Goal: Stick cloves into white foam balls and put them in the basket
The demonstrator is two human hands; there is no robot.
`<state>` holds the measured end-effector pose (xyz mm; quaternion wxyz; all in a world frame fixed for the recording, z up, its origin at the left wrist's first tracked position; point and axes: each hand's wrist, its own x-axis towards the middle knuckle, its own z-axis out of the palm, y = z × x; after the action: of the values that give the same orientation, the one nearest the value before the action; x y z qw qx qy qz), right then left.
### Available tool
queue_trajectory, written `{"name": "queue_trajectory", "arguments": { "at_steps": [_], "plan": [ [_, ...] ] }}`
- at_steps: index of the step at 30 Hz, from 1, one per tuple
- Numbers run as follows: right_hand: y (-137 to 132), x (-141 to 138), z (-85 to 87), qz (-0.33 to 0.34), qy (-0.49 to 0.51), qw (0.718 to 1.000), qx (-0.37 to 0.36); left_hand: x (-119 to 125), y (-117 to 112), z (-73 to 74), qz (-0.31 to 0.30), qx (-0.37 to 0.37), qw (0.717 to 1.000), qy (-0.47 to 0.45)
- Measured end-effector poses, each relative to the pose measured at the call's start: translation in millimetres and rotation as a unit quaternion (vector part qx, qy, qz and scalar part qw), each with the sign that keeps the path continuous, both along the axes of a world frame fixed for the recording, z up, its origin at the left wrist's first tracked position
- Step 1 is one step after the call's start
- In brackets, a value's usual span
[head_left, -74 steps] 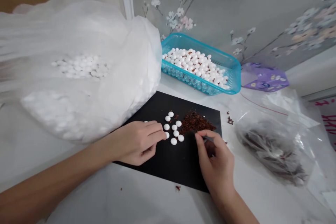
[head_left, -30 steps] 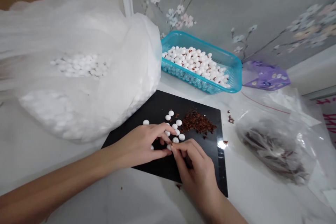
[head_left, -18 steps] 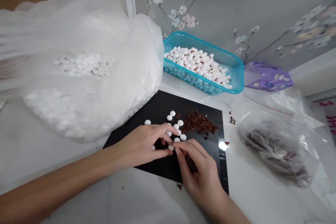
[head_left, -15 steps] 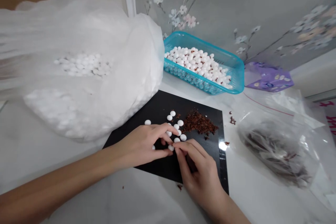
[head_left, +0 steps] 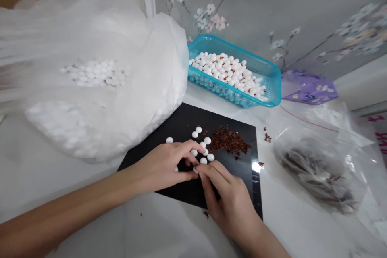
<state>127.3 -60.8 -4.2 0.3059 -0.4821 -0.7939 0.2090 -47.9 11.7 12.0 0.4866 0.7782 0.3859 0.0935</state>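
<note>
**Change:** the left hand (head_left: 161, 167) and right hand (head_left: 231, 195), apart in the earliest view, now meet over the board.
**Basket:** a turquoise plastic mesh basket (head_left: 242, 51) holds white round pellets (head_left: 225, 74) flecked with crumbs.
**Bag:** a large clear plastic bag (head_left: 151, 68) bulges with more pellets.
**Board:** a flat black board (head_left: 181, 123) carries scattered pellets and a heap of reddish-brown crumbs (head_left: 230, 140).
**Hands:** together, fingertips closing around one white pellet (head_left: 196, 170) between them; a firm grip is hard to tell.
</note>
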Motion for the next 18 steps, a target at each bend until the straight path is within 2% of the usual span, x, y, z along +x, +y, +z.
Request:
{"name": "queue_trajectory", "arguments": {
  "at_steps": [5,18],
  "plan": [
    [-2.3,-0.7,-3.3,0.009,-0.013,1.000,0.025,0.4,0.9,2.3,-0.001,-0.006,1.000,-0.003],
    [-5.5,0.7,-0.5,0.017,-0.001,1.000,0.004,0.4,-1.6,0.6,0.009,0.019,1.000,-0.022]
  ]
}}
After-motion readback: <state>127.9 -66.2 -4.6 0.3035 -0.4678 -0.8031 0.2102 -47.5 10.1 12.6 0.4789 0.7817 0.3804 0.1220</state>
